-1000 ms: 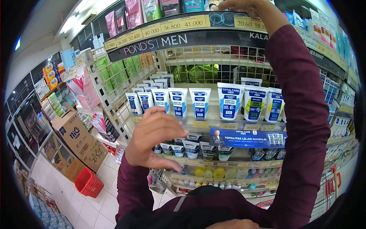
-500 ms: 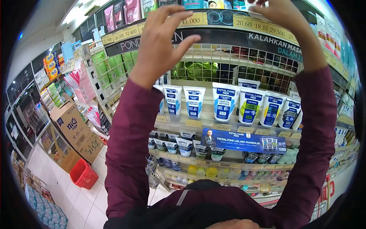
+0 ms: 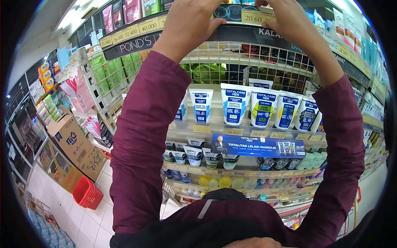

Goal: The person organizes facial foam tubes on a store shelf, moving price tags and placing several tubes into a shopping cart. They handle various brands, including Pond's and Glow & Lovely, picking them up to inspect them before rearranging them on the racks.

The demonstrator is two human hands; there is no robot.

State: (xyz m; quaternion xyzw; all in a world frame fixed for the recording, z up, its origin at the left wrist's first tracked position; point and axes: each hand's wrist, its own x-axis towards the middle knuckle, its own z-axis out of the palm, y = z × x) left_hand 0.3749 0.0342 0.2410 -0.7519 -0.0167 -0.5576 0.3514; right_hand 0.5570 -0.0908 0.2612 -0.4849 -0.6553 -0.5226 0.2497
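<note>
A pale tiled shop floor (image 3: 93,223) shows at the left, where a brown carton (image 3: 76,142) stands behind stacked red baskets (image 3: 88,193). Ahead, shelving backed with wire mesh (image 3: 231,64) carries a row of Total Care Men tubes (image 3: 233,103), a blue banner (image 3: 258,149) along the shelf edge beneath them, and Men's Biore tubes (image 3: 193,155) one level lower. Maroon sleeves (image 3: 140,144) rise in front of all this and block parts of the rows on both sides. At the top, a yellow price strip (image 3: 149,27) runs above a black sign (image 3: 134,44) lettered POND'S, with pink tubes (image 3: 133,10) standing above its left part. Both hands are raised to that strip: the left hand (image 3: 191,25) covers part of it, thumb spread well apart from the fingers (image 3: 211,4), and the right hand (image 3: 287,20) overlaps it beside the 20.60 tag (image 3: 251,16), with a gap between thumb and forefinger. The fingers run to the upper edge of view, so I cannot tell whether either hand grips anything
</note>
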